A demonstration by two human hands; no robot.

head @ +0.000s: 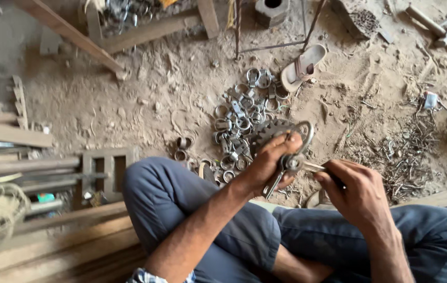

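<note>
1. Left hand [271,160]: fingers closed around a metal ring clamp [301,137], held above the knees at mid-scene. The round loop stands up beyond the fingertips; the bolted end sits low in the grip.

2. Right hand [357,191]: fingers curled tight around a small tool [307,166], probably a spanner or driver. Its tip meets the clamp's bolted end just beside the left thumb. The handle is hidden inside the fist, so the exact kind cannot be told.

3. Metal ring clamp, handling: judged stiff steel, light enough for one hand, not fragile. The bare metal looks smooth and may slip or turn under the tool. The best hold is on the flat lugs beside the bolt, not on the thin loop.

4. Pile of clamps [241,118]: many similar rings and fittings, heaped on the dirt floor [145,105] just beyond the hands.

5. Toothed gear wheel [270,131]: dark, lying at the near right edge of the pile, partly behind the left hand.

6. Sandal [303,65]: pale, lying far of the pile, to the right.

7. Scrap nails and wire [409,152]: scattered on the floor at the right.

8. Wooden planks [50,236]: stacked near left, beside a wooden frame [105,167].

9. Blue trousers [181,204]: the person's crossed legs fill the near foreground beneath both hands.
</note>
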